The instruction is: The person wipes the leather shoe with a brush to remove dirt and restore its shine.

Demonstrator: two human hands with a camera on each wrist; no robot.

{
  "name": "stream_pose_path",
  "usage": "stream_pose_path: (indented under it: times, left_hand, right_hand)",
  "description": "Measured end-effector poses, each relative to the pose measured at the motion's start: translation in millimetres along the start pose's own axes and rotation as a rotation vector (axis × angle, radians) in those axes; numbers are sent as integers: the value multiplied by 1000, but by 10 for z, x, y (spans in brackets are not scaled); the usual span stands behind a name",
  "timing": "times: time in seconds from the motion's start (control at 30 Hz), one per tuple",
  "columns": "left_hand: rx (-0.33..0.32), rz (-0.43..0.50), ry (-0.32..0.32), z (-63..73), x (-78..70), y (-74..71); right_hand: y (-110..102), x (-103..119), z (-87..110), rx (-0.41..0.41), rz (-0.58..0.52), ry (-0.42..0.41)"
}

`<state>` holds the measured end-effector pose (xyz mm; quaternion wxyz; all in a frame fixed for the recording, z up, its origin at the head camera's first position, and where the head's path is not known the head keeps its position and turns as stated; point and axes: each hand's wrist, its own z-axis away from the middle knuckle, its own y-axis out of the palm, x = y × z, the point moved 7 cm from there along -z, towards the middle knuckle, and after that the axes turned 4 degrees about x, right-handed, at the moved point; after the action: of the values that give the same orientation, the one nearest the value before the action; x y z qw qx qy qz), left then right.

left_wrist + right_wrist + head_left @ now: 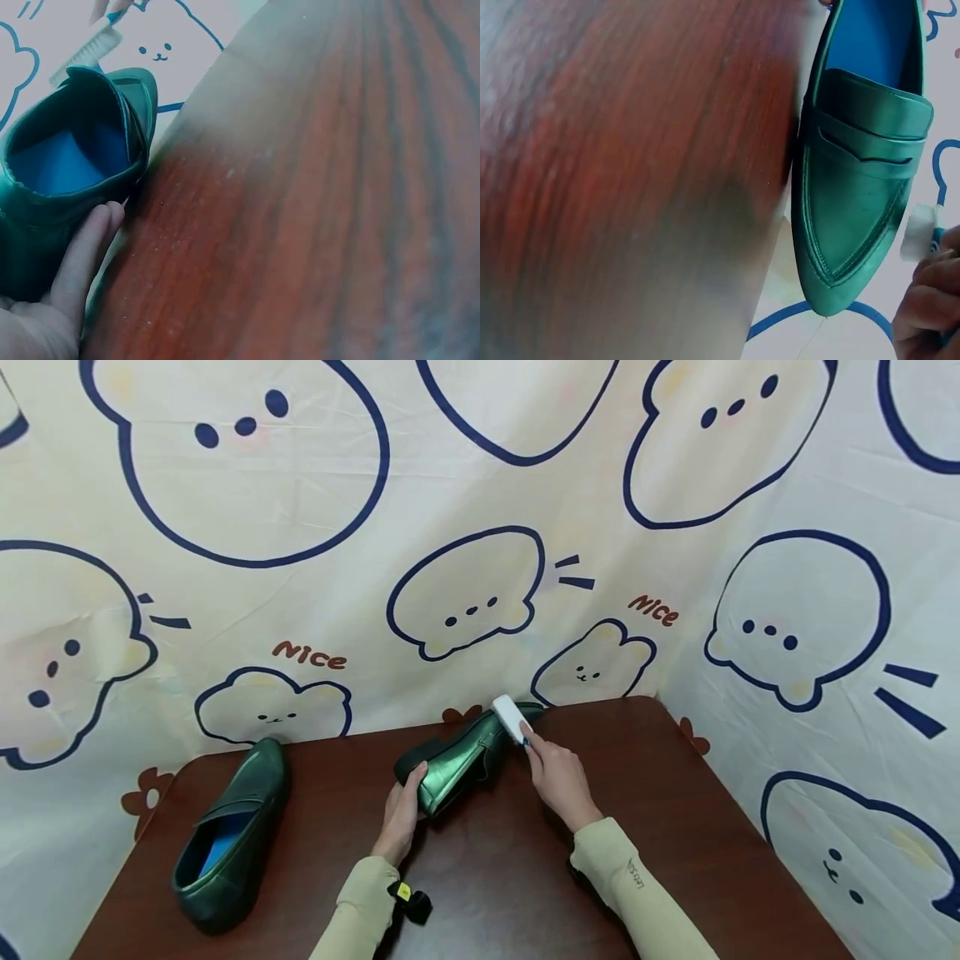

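Note:
A shiny green loafer (453,768) is tipped on its side over the back of the table, its dark heel towards the left. My left hand (400,820) grips it around the heel end; in the left wrist view fingers (90,244) lie along its side below the blue insole (64,161). My right hand (562,781) holds a small brush (510,718) with white bristles and some blue on it, right at the loafer's front part. In the right wrist view the pointed toe and strap of the loafer (855,210) show, with the brush (919,232) beside it.
A matching green loafer (264,777) stands upright on the left of the brown table (510,885), its toe pointing to the back. A white cloth (465,493) with cartoon drawings hangs behind the table and along its right side.

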<state>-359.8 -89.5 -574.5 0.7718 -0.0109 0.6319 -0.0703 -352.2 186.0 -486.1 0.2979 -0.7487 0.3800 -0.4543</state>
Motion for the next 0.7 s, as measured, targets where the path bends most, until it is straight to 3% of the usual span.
stream_pose_path:
  times: [0.17, 0.33, 0.5, 0.6, 0.7]
  left_hand:
    - [14, 42, -10, 11, -12, 8]
    - [12, 64, -17, 30, -23, 37]
    - [-2, 26, -4, 32, -7, 44]
    - [-8, 20, 5, 31, -14, 25]
    - [-4, 24, 5, 30, -21, 3]
  right_hand:
    - [24, -50, -14, 11, 34, 22]
    - [-18, -288, -52, -1, 43, 179]
    - [-52, -411, -49, 11, -30, 293]
    - [-38, -363, -47, 14, -102, 275]
    - [12, -244, -39, 34, -163, 196]
